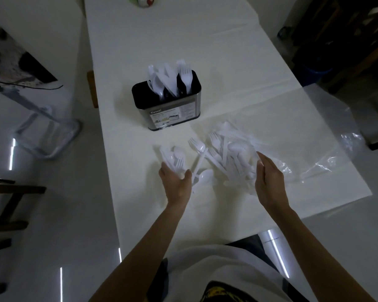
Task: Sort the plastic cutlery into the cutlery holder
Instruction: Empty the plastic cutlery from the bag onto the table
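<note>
Though the cutlery holder (170, 105) is part-filled, the left hand (176, 182) grips a bunch (172, 156), the right hand (268, 179) seemingly slack above the unsorted pile (227, 153).

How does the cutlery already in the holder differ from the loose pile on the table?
The cutlery in the holder stands upright, heads up; the loose pile lies flat on the table. The cutlery in the holder is grouped, spoons at one end, forks at the other; the loose pile mixes forks and spoons criss-crossed. Both are white plastic.
</note>
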Available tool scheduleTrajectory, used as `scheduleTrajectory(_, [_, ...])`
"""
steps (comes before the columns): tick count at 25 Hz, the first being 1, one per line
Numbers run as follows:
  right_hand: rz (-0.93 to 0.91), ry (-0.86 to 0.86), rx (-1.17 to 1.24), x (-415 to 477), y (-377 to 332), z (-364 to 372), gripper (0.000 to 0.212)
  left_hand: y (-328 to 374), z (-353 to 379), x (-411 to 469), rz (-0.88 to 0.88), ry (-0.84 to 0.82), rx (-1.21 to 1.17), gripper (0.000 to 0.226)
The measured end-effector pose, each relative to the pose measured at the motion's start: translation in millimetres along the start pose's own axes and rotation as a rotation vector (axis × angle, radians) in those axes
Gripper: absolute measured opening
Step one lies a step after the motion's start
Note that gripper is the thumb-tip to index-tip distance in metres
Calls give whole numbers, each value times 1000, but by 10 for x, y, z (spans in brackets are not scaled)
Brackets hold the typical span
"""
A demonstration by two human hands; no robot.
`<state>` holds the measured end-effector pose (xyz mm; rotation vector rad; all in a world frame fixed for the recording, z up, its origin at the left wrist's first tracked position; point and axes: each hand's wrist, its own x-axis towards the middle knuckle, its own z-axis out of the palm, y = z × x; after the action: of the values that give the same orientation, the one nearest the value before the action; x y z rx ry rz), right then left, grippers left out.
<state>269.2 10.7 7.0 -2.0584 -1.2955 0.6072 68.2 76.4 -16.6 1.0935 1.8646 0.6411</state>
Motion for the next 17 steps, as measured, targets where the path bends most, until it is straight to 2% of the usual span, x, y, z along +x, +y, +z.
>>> scheduleTrajectory(2, [-9, 10, -4, 6, 13, -5, 42, -24, 49, -147, 110, -37, 120, 83])
scheduleTrajectory(4, [-5, 9, -5, 1, 24, -10, 43, -52, 50, -198, 424, -112, 320, 82])
scheduleTrajectory(7, [-21, 9, -10, -4, 29, -20, 46, 119, 114, 45, 982, -444, 676, 73])
scheduleTrajectory(9, [-41, 11, -11, -2, 30, -23, 46, 364, 270, 246, 1195, -643, 937, 78])
scheduleTrajectory(12, [-27, -13, -4, -11, 13, 2, 45, 671, 545, 398, 1327, -739, 1215, 99])
scheduleTrajectory(17, [44, 14, 24, 2, -28, -32, 46, 863, 765, 507, 1300, -779, 1396, 125])
